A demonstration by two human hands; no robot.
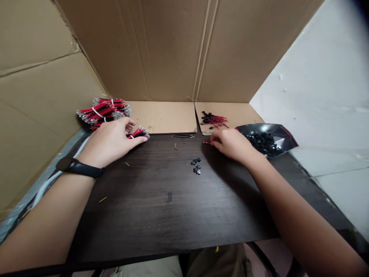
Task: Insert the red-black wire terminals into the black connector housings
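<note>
My left hand (111, 138) is at the far left of the table, its thumb and fingers around a small tied bundle of red and black wires (140, 132) with bare metal terminals. Most of that bundle is hidden behind the hand. On the right, the closed fingers of my right hand (229, 141) pinch a red wire (206, 142), whose metal end sticks out to the left. Between the hands, a few black wires (183, 135) lie by the cardboard edge. Several small black connector housings (196, 166) sit nearer to me.
Larger tied wire bundles (103, 111) are piled at the back left. Wires with black connectors (213, 120) lie on the cardboard sheet (170, 115). A black bag (284, 134) of housings stands at right. Cardboard walls (167, 50) enclose the dark table (138, 215); yellow scraps are scattered.
</note>
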